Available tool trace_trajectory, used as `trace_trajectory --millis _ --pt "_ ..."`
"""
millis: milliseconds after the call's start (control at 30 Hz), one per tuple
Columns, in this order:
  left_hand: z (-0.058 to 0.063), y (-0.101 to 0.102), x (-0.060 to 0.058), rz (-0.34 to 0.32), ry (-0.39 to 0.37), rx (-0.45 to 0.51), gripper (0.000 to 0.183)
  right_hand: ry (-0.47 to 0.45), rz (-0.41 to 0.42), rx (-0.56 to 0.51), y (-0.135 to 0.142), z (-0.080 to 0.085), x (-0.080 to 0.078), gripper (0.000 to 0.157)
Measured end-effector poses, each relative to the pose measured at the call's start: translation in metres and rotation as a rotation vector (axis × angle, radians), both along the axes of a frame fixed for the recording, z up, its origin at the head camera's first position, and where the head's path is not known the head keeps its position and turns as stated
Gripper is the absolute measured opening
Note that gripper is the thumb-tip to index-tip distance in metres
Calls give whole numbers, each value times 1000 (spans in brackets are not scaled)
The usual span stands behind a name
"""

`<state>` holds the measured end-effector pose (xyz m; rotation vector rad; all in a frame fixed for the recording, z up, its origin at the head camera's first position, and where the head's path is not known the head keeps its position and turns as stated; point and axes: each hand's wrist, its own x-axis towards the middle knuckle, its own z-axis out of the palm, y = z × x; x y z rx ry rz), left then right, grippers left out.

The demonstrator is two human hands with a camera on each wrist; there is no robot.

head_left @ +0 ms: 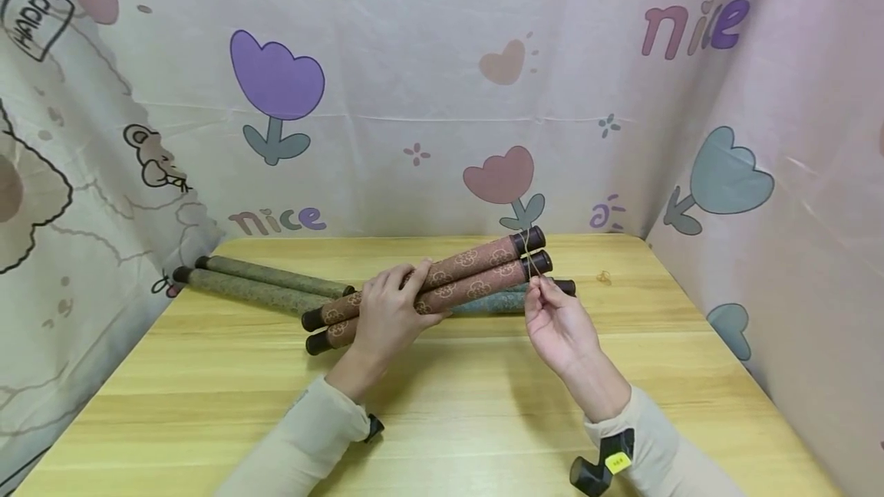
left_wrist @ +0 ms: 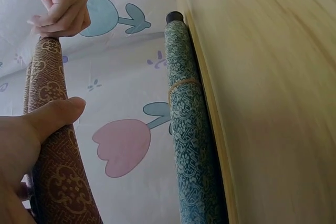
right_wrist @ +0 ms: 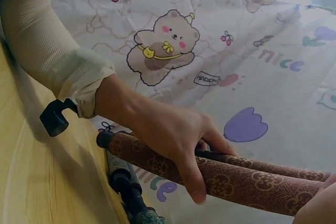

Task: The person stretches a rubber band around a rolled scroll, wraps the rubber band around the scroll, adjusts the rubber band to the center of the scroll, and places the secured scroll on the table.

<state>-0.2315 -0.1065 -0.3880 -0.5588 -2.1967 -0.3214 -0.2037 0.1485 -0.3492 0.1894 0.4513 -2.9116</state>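
Two brown scrolls (head_left: 476,286) with a gold flower pattern and dark end knobs are held side by side above the table, tilted up to the right. My left hand (head_left: 390,305) grips them around the left half, its thumb lying across the brocade in the left wrist view. A thin rubber band (head_left: 528,251) loops over the dark knobs at the right end. My right hand (head_left: 562,328) pinches this band between thumb and fingertips, just below the knobs. The right wrist view shows the left hand (right_wrist: 173,135) wrapped over the scrolls.
Two olive-green scrolls (head_left: 255,294) lie on the wooden table (head_left: 449,420) at the back left. Behind the brown pair lies a teal scroll (left_wrist: 186,129) with a rubber band around it. A small loose rubber band (head_left: 604,278) is at back right. Printed curtains (head_left: 387,98) enclose the table.
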Motion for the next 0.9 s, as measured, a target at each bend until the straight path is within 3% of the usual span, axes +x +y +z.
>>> trace_trajectory --millis 367,633,900 --pt "2 -2 0 4 -31 7 91 51 25 203 2 -1 2 22" --pt "10 -13 -1 64 -147 65 86 250 257 423 13 2 2 21" --pt "15 -24 -2 78 -198 60 85 319 176 579 23 7 -2 17"
